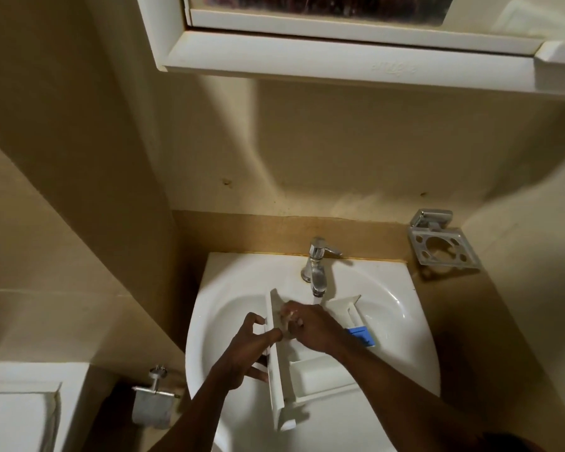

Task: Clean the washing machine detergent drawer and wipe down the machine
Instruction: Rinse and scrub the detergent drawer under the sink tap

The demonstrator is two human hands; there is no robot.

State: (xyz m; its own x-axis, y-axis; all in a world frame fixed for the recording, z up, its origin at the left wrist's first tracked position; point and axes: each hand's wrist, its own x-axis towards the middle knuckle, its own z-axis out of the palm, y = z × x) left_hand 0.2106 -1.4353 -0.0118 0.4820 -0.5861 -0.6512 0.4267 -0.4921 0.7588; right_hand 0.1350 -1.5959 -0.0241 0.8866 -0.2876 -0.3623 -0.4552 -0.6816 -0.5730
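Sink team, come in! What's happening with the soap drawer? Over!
Left hand grips detergent drawer by front panel. Right hand down in drawer, fingers blurred, grip unclear. Drawer in sink, tap running. Nothing blocking.

Fig. 1. Person's body, head view. Left hand (247,349) and right hand (312,327) are bare, on bare forearms (405,380) uncovered along their visible length. A dark reddish patch (522,443) beside the right arm is too blurred to identify.
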